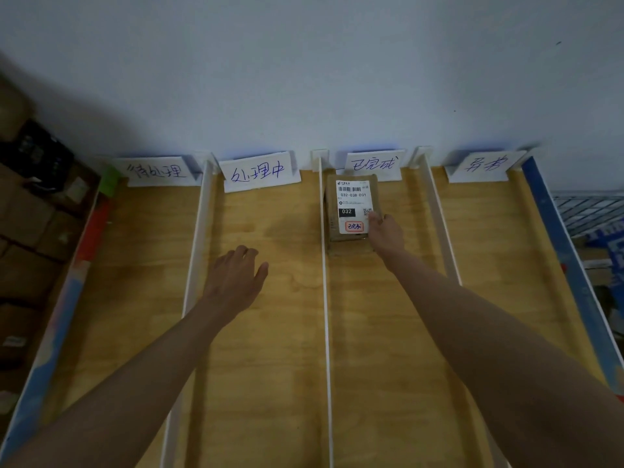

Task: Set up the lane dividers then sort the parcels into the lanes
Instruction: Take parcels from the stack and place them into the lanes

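1. Sorting step in hand: three white lane dividers [325, 298] stand upright on the wooden desk [270, 366], making four lanes, each headed by a handwritten card.
2. Parcel [351, 211], a brown box with a shipping label, lies at the far end of the third lane, just beside that lane's left divider and just short of the third card [373, 164].
3. Right hand [385, 231] rests on the parcel's near right corner, fingers touching the label; whether it grips cannot be told.
4. Left hand [236, 278] is released, fingers relaxed, over the second lane, holding nothing.
5. Next move, by judgement: let go and withdraw along the lane, avoiding the dividers.
6. Room: near stretches of all lanes lie bare; wall closes the far end.
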Tool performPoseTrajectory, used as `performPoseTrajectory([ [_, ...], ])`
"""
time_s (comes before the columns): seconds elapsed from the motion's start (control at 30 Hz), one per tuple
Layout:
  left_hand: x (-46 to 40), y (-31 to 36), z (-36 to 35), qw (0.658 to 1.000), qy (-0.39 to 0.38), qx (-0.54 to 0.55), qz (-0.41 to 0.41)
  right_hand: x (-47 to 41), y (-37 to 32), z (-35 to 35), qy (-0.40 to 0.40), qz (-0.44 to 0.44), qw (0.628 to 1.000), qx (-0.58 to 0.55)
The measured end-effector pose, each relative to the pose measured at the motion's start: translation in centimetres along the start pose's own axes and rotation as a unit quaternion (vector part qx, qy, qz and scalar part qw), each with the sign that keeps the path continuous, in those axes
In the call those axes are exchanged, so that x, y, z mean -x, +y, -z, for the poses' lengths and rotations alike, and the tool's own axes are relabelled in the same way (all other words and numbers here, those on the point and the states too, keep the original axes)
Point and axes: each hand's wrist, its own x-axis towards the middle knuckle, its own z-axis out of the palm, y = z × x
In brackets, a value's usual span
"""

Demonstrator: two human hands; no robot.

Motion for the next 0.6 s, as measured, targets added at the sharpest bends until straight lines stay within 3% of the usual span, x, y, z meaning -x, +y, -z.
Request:
performPoseTrajectory([
  [0.2, 1.7, -0.6, 1.7, 1.000, 0.007, -0.001, 0.002, 4.6, -0.5, 1.7, 0.014, 0.048, 0.995, 0.083],
  [0.37, 5.1, -1.2, 4.4, 0.999, 0.036, -0.015, -0.002, 11.6, -1.5, 3.0, 0.070, 0.160, 0.960, 0.221],
  [0.6, 13.3, -4.8, 7.7, 0.997, 0.080, -0.021, -0.011, 23.7, -2.5, 1.4, 0.110, 0.224, 0.929, 0.275],
])
